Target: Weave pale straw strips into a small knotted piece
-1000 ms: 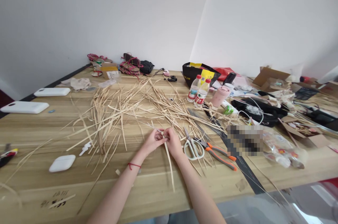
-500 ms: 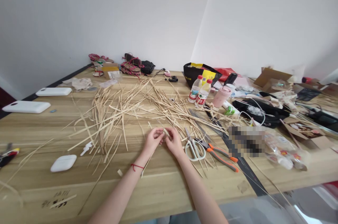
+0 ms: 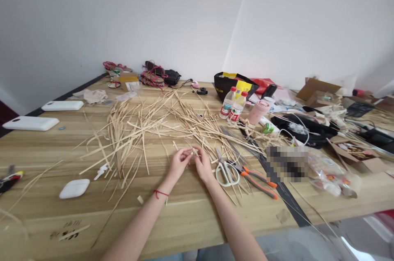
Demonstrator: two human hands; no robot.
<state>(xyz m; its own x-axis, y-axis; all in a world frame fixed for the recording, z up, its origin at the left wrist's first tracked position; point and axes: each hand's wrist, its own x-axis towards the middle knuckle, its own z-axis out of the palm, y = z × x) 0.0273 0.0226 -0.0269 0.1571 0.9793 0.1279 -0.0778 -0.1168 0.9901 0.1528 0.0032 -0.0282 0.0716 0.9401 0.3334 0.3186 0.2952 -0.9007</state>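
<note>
My left hand (image 3: 178,163) and my right hand (image 3: 203,165) meet fingertip to fingertip over the wooden table (image 3: 184,220), both pinched on a thin pale straw strip (image 3: 193,152). A red thread is tied round my left wrist. Behind my hands lies a wide scatter of loose straw strips (image 3: 147,129). White-handled scissors (image 3: 226,170) lie just right of my right hand, with orange-handled pliers (image 3: 258,183) beside them.
A white earbud case (image 3: 74,188) lies at the left, two white power banks (image 3: 30,123) farther back. Two water bottles (image 3: 233,107), a pink cup (image 3: 257,112), a black bag (image 3: 232,84), boxes and cables crowd the right side. Cord bundles sit by the wall.
The long strip that hung down toward me from my hands a second ago no longer shows there. My hands stay together in the same spot, fingers still working the strip.
</note>
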